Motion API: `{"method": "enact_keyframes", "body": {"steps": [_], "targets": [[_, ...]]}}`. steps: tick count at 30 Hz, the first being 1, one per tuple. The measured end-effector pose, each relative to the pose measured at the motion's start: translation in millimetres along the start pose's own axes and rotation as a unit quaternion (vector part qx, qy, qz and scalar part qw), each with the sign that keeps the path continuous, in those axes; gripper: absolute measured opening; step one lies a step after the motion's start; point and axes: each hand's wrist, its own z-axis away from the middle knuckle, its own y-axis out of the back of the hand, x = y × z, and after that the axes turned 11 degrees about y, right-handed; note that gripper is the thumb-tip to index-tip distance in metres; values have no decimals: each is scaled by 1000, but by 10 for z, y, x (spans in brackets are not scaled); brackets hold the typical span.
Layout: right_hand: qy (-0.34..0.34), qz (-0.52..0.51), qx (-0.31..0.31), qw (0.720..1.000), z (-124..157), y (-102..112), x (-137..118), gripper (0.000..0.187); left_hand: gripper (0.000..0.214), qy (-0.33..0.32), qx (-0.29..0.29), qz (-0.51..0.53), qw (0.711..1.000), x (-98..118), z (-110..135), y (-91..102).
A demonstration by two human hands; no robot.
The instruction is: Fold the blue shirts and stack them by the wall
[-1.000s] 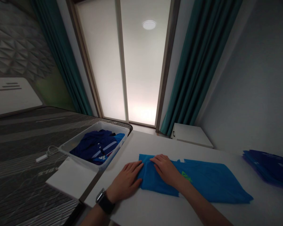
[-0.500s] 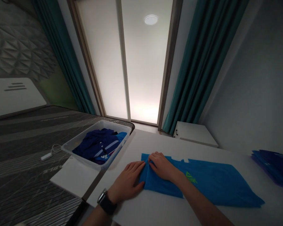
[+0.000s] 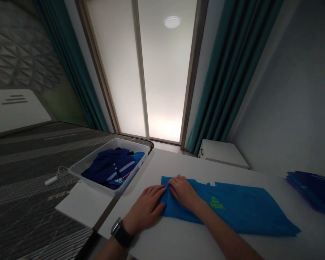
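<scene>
A bright blue T-shirt [image 3: 241,209] with a green logo lies folded lengthwise on the white table [image 3: 178,242]. My left hand [image 3: 144,209], with a dark watch on its wrist, lies flat at the shirt's left end, fingers stretched onto the fabric edge. My right hand [image 3: 182,191] rests on the same left end just beside it. Its fingers are curled down on the cloth near the upper left corner. The two hands almost touch.
A clear plastic bin [image 3: 83,165] with dark blue clothes stands left of the table, on a bed [image 3: 24,187]. A stack of dark blue folded garments [image 3: 314,191] lies at the table's far right. A white cabinet [image 3: 222,153] stands behind, below teal curtains and a window.
My right hand has slid left along the shirt toward its upper left corner and closer to my left hand. The left hand has hardly moved.
</scene>
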Motion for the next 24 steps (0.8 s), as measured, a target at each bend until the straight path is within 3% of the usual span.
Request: {"method": "enact_keyframes", "body": {"steps": [13, 18, 24], "targets": [[-27, -55, 74, 995, 64, -119, 58, 23, 46, 88, 73, -15, 993, -106, -98, -133], [-40, -57, 87, 994, 59, -117, 48, 24, 50, 45, 63, -25, 997, -116, -183, -155], [-55, -50, 81, 994, 41, -146, 66, 25, 54, -5, 10, -92, 996, -99, -193, -202]]}}
